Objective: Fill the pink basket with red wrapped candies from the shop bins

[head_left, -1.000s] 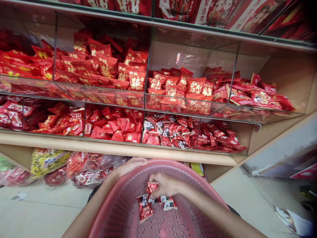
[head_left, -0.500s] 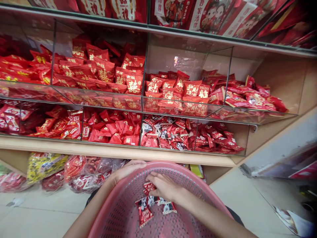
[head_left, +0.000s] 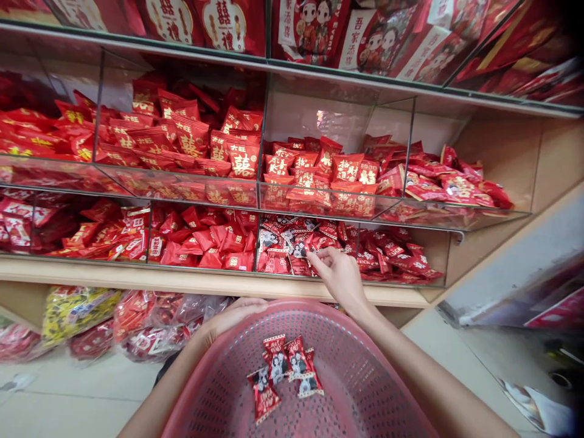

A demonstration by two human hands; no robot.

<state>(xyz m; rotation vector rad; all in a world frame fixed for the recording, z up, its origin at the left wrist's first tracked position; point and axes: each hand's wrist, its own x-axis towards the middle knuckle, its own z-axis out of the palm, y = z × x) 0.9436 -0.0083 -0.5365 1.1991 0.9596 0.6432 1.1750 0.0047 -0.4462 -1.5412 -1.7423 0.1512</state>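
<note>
A pink perforated basket [head_left: 214,377] is tilted toward me at the bottom centre. My left hand [head_left: 235,315] grips its far left rim, fingers laid over the edge. Inside lie several small red, black and white candy packets [head_left: 276,368]. My right hand [head_left: 335,274] is beyond the basket's far rim, at the front of the lower shelf bin with matching packets [head_left: 274,237]. Its thumb and forefinger are close together by those packets; whether something is pinched between them cannot be made out.
Clear-walled bins of red packets [head_left: 182,143] fill the shelves. A wooden shelf edge [head_left: 114,272] runs just beyond the basket. Below it, bagged sweets [head_left: 79,310] rest by the tiled floor [head_left: 82,383]. Papers [head_left: 538,404] lie at the right.
My right hand has moved from inside the basket up and forward to the lower bin, leaving the packets in the basket. My left hand stays on the rim. The view has shifted slightly.
</note>
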